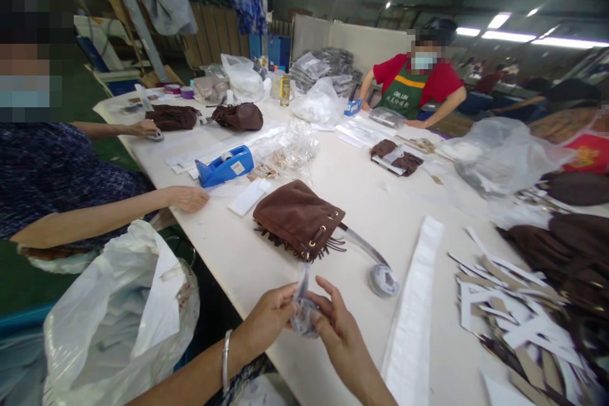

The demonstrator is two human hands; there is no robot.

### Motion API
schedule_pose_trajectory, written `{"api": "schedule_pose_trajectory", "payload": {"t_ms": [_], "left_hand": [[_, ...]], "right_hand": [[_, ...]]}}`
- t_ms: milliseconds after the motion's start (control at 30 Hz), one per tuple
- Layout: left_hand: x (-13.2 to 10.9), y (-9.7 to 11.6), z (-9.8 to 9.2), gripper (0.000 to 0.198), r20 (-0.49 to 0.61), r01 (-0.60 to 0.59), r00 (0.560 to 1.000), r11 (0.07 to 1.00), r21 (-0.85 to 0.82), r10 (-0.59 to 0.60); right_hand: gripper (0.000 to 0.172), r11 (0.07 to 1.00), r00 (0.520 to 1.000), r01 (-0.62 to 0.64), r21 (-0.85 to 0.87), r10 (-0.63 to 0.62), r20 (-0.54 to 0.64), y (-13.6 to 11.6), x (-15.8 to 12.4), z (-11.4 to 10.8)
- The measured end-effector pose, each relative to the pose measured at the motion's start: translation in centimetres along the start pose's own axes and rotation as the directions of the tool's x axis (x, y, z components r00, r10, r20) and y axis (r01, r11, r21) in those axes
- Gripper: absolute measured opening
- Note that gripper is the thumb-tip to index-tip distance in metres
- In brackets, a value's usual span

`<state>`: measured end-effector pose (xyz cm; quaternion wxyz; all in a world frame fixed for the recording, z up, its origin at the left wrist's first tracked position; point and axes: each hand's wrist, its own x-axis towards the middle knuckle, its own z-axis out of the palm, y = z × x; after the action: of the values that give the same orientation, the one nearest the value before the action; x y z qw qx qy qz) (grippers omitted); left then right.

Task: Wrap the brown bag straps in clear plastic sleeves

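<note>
Between my two hands is a coiled strap in clear plastic wrap (305, 318), joined by a straight wrapped length to a brown fringed bag (297, 216). My left hand (271, 317), with a bangle on the wrist, pinches the strap at the coil's left side. On the coil's right side, the thumb and fingers of my right hand (335, 323) close around it, its index finger raised. The bag lies on its side with metal eyelets towards me. A second wrapped strap coil (384, 280) rests on the table, right of the bag.
A long white folded strip (413, 311) and a heap of beige and white strips (518, 323) lie to my right. A blue tape dispenser (226, 166) stands beyond the bag. A plastic-lined bin (118, 317) is at left. Co-workers' arms (109, 209) reach over the table's left side.
</note>
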<state>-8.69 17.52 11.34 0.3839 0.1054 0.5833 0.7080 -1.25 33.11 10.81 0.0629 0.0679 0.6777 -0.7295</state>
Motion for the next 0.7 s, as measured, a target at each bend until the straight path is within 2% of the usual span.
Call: {"api": "schedule_pose_trajectory", "payload": {"t_ms": [167,300,433,567,700], "left_hand": [[0.1,0.1,0.3,0.036,0.009,0.014,1.000,0.999,-0.043,-0.014],[0.2,-0.9,0.0,0.028,0.009,-0.033,0.999,0.999,0.010,0.033],[0.4,-1.7,-0.1,0.030,0.011,-0.082,0.997,0.994,0.076,0.081],[0.5,-1.8,-0.6,0.032,-0.004,-0.122,0.992,0.979,0.166,0.125],[0.4,-1.5,0.0,0.032,-0.086,-0.107,0.985,0.926,0.362,0.147]], "right_hand": [[0.074,0.981,1.000,-0.010,-0.193,0.008,-0.011,-0.9,0.4,-0.1],[0.085,0.970,1.000,0.004,-0.242,-0.005,-0.006,-1.5,0.6,0.0],[0.089,0.974,1.000,-0.026,-0.227,0.029,0.007,-1.6,1.0,-0.3],[0.091,0.990,0.997,-0.055,-0.130,0.060,0.041,-1.1,2.5,-0.3],[0.093,0.996,0.997,-0.063,-0.060,0.066,0.044,-1.0,2.9,-0.1]]}}
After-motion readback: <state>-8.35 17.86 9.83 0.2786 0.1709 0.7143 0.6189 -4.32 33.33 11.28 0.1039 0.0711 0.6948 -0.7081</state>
